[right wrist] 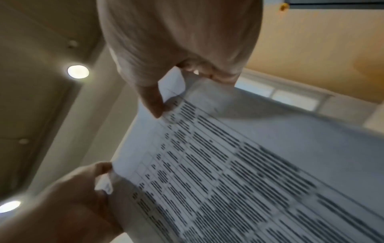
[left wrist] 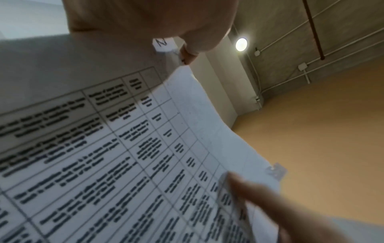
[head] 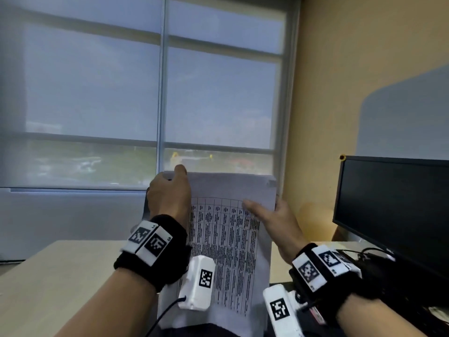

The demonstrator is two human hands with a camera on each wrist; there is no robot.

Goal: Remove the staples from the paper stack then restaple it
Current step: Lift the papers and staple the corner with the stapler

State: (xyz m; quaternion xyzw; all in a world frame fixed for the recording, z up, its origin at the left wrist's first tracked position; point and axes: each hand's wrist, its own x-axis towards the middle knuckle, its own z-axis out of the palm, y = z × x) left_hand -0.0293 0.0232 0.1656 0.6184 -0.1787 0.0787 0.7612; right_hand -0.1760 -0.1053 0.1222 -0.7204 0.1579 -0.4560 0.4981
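The paper stack [head: 226,239], white sheets printed with a table, is held upright above the desk in front of the window. My left hand [head: 171,188] grips its top left corner, pinching the sheets [left wrist: 185,54] there. My right hand [head: 272,212] holds the right edge, with the thumb [right wrist: 153,103] pressed on the front page and the other fingers behind it. The top right corner [head: 271,183] looks grey and roughened; in the left wrist view this corner [left wrist: 276,171] sticks out past the sheets. No single staple can be made out.
A dark monitor [head: 393,203] stands at the right, with black cables [head: 364,254] at its foot. The beige desk [head: 60,276] stretches to the left below my arms. A shaded window [head: 160,93] fills the wall ahead.
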